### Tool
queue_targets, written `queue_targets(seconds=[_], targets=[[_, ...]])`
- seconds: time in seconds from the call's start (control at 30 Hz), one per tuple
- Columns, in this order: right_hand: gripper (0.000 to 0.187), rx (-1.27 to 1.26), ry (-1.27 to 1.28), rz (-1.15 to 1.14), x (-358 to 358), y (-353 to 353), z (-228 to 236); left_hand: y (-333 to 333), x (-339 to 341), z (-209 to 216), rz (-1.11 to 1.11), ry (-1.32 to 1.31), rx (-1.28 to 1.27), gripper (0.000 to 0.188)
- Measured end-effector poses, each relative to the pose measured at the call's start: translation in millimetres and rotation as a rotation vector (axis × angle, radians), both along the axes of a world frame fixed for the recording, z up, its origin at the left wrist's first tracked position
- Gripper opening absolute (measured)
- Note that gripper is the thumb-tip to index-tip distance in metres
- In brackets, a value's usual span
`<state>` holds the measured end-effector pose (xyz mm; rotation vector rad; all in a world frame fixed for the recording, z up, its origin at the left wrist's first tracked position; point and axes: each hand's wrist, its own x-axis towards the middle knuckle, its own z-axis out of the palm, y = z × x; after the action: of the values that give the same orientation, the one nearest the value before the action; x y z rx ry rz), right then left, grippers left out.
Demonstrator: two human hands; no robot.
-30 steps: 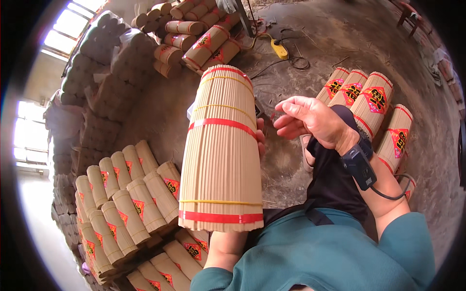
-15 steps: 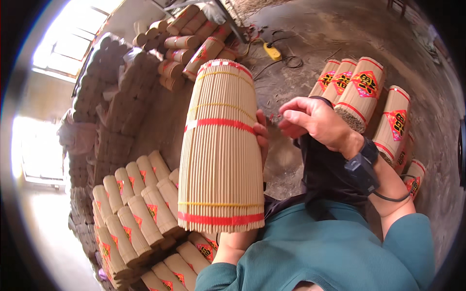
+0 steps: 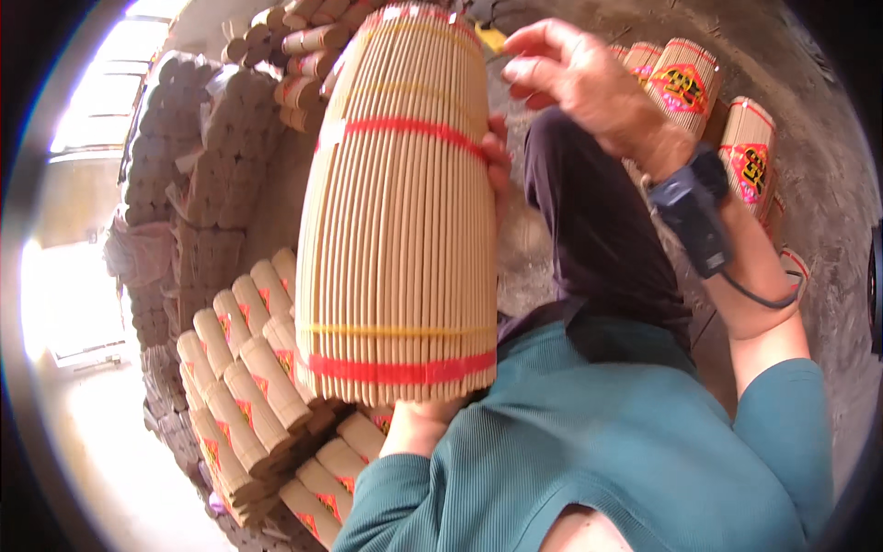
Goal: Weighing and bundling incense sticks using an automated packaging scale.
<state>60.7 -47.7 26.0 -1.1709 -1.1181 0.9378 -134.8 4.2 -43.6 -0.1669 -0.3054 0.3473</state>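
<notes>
A large bundle of incense sticks (image 3: 400, 239), tan and round, stands tilted up in front of my torso. Red tape circles its top, middle and lower end, with thin yellow bands between. My left hand (image 3: 498, 158) grips it from behind; only the fingertips show at its right edge, the palm being hidden. To the right of the bundle's upper part, my right hand (image 3: 593, 87) is raised apart from it, fingers loosely bent and spread, with nothing seen in them. A dark device (image 3: 692, 216) with a cable is strapped to my right wrist.
Finished bundles with red labels (image 3: 682, 83) stand on the floor (image 3: 782, 78) at the right. More labelled bundles (image 3: 262, 377) are stacked at the lower left. Behind them rises a grey pile of bundles (image 3: 170, 175). A yellow power strip (image 3: 490, 38) lies beyond my right hand.
The bundle has come closer and shifted left in view. My right hand has moved up and slightly left, still apart from it. The view has tilted, and my knee shows more.
</notes>
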Motion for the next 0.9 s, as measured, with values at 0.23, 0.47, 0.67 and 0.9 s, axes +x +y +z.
queue_targets(seconds=[0.23,0.47,0.67,0.9], targets=[[0.024,-0.185,0.071,-0.01,-1,-58,29,-3,22,-3,-0.1,-0.095,-0.006,0.068],[0.079,-0.106,0.205,0.09,16,-98,29,-17,16,25,-0.062,0.451,0.08,0.062],[0.118,0.054,0.375,0.053,30,-147,22,-13,70,72,0.268,0.806,0.935,0.061],[0.065,0.001,0.723,-0.084,68,-245,-9,-63,144,80,-0.019,0.659,1.34,0.076]])
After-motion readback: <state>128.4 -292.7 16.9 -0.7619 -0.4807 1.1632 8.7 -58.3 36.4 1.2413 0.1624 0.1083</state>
